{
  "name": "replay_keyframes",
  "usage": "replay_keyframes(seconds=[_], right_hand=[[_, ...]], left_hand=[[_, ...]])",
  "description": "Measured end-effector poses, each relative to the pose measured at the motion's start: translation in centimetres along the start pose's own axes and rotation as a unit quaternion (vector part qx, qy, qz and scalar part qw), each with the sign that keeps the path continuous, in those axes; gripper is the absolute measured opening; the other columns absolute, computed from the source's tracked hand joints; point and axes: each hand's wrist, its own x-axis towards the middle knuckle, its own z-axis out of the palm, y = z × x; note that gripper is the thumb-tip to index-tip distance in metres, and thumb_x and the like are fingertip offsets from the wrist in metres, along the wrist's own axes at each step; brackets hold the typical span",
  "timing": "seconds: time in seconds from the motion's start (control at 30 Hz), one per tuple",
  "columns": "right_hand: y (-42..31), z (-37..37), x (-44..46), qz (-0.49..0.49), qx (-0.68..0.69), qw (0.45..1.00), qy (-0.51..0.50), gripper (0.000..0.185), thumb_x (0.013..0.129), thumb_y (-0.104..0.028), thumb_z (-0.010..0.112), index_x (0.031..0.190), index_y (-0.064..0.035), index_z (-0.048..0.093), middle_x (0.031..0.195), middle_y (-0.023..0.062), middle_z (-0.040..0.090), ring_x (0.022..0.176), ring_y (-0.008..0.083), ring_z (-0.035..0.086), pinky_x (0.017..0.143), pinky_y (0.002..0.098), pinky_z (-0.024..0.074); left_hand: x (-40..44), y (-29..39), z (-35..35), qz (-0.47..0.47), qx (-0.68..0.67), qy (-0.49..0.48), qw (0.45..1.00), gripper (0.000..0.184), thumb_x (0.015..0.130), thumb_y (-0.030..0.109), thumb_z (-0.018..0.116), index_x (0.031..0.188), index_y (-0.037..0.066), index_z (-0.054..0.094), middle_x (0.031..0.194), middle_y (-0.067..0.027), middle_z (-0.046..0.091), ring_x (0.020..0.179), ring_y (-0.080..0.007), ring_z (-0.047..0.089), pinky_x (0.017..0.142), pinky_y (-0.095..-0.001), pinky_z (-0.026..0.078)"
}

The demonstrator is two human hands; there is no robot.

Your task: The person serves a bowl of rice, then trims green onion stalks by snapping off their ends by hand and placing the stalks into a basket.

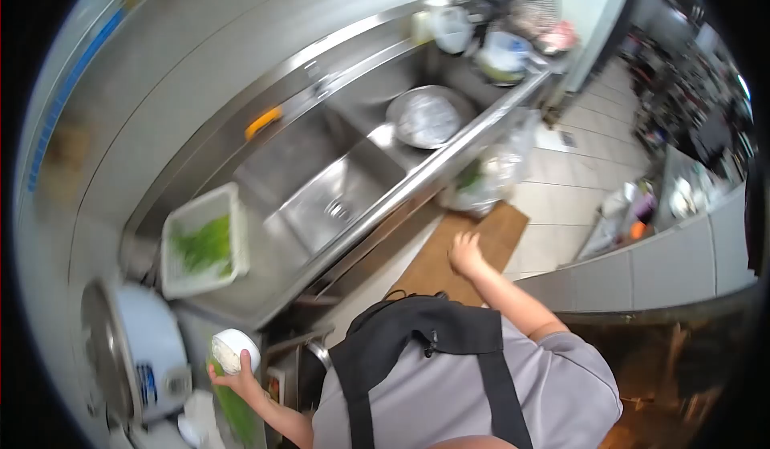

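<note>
One white bowl (241, 347), mouth leftward

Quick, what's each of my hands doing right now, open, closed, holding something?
Left hand: holding a white bowl with pale contents.
Right hand: blurred; nothing visible in it, open or closed unclear.

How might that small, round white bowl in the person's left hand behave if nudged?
The small, round white bowl looks smooth and hard-walled, so it would probably stay stiff, though perhaps slippery. Its curved side suggests it might roll if laid over. The pale contents, too blurred to identify, could spill if the left hand tipped it.
</note>
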Motion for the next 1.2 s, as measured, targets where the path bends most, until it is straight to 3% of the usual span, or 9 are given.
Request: replay_keyframes(seconds=[0.03, 0.1, 0.23, 0.4, 0.47, 0.57, 0.7, 0.87, 1.2], right_hand=[[2.4, 2.8, 0.1, -0.149, 0.146, 0.966, -0.151, 0.048, 0.08, -0.036, 0.058, 0.121, -0.0117, 0.053, 0.121, 0.0177, 0.047, 0.112, 0.0311, 0.046, 0.094, 0.0494, 0.0345], [3.8, 12.5, -1.8, -0.103, 0.546, 0.823, -0.118, 0.043, 0.077, -0.011, 0.056, 0.119, -0.0098, 0.054, 0.123, 0.017, 0.046, 0.111, 0.0337, 0.048, 0.095, 0.0406, 0.0384], [8.5, 20.9, -5.6, 0.154, 0.528, 0.826, -0.124, 0.046, 0.071, 0.008, 0.047, 0.114, -0.0062, 0.055, 0.119, 0.0205, 0.048, 0.106, 0.0344, 0.051, 0.089, 0.0378, 0.0429], [11.9, 28.7, -10.6, 0.332, 0.631, 0.687, -0.141, 0.018, 0.084, -0.013, 0.052, 0.094, 0.0006, 0.06, 0.072, 0.0188, 0.062, 0.063, 0.0295, 0.063, 0.061, 0.0374, 0.0495], [11.0, 31.5, -13.4, 0.371, 0.585, 0.694, -0.195, 0.033, 0.085, -0.031, 0.053, 0.089, -0.0001, 0.063, 0.09, 0.0225, 0.062, 0.086, 0.033, 0.06, 0.075, 0.0397, 0.0467], [6.7, 39.0, -16.3, 0.356, 0.6, 0.677, -0.235, 0.033, 0.085, -0.031, 0.052, 0.097, -0.0011, 0.061, 0.091, 0.0204, 0.063, 0.086, 0.0291, 0.061, 0.075, 0.0397, 0.047], [6.6, 38.5, -18.3, 0.486, 0.659, 0.484, -0.309, 0.032, 0.085, -0.029, 0.053, 0.097, -0.0008, 0.061, 0.089, 0.0196, 0.063, 0.082, 0.0283, 0.061, 0.072, 0.0393, 0.0475], [10.5, 37.0, -17.0, 0.622, 0.686, 0.307, -0.22, 0.031, 0.085, -0.027, 0.053, 0.097, -0.0005, 0.061, 0.087, 0.0186, 0.063, 0.078, 0.0274, 0.061, 0.068, 0.0387, 0.048], [19.6, 38.8, -16.8, 0.728, 0.667, 0.151, -0.053, 0.028, 0.085, -0.024, 0.053, 0.097, 0.0003, 0.061, 0.083, 0.0167, 0.063, 0.069, 0.0255, 0.061, 0.06, 0.0377, 0.049]], left_hand=[[-1.1, 0.8, 4.6, 0.009, -0.024, -0.062, 0.998, 0.082, 0.068, -0.003, 0.068, 0.13, 0.012, 0.017, 0.124, -0.0204, 0.037, 0.111, -0.0314, 0.043, 0.097, -0.0422, 0.036], [-3.3, 0.9, 12.8, 0.035, -0.082, -0.188, 0.978, 0.085, 0.066, -0.006, 0.068, 0.13, 0.016, 0.018, 0.125, -0.0176, 0.038, 0.112, -0.0298, 0.041, 0.098, -0.0425, 0.033], [-8.4, 4.3, 29.0, 0.046, -0.085, -0.44, 0.893, 0.088, 0.063, 0.0, 0.072, 0.13, 0.015, 0.018, 0.122, -0.0154, 0.04, 0.112, -0.0274, 0.041, 0.096, -0.0393, 0.033], [-17.7, 8.1, 46.3, 0.102, -0.069, -0.643, 0.756, 0.093, 0.058, 0.005, 0.077, 0.129, 0.013, 0.016, 0.117, -0.0163, 0.041, 0.109, -0.0257, 0.043, 0.094, -0.0376, 0.035], [-22.3, 9.8, 52.5, 0.122, -0.065, -0.701, 0.699, 0.097, 0.056, 0.01, 0.08, 0.128, 0.011, 0.015, 0.117, -0.0174, 0.041, 0.109, -0.0261, 0.044, 0.094, -0.0377, 0.036], [-30.5, 11.5, 61.5, 0.15, -0.081, -0.784, 0.597, 0.102, 0.054, 0.018, 0.083, 0.128, 0.01, 0.014, 0.115, -0.0167, 0.041, 0.106, -0.0261, 0.047, 0.091, -0.0371, 0.04], [-42.9, 14.2, 72.2, 0.233, -0.063, -0.852, 0.465, 0.102, 0.055, 0.024, 0.083, 0.126, 0.007, 0.012, 0.111, -0.0172, 0.044, 0.103, -0.0259, 0.05, 0.09, -0.0357, 0.041], [-60.0, 17.9, 81.2, 0.195, -0.082, -0.926, 0.313, 0.104, 0.055, 0.03, 0.083, 0.126, 0.005, 0.012, 0.113, -0.0214, 0.047, 0.107, -0.0284, 0.049, 0.09, -0.0345, 0.042], [-92.3, 17.6, 87.9, 0.152, -0.051, -0.935, 0.318, 0.106, 0.05, 0.035, 0.084, 0.124, 0.002, 0.016, 0.113, -0.026, 0.045, 0.106, -0.0311, 0.049, 0.087, -0.0361, 0.044]])
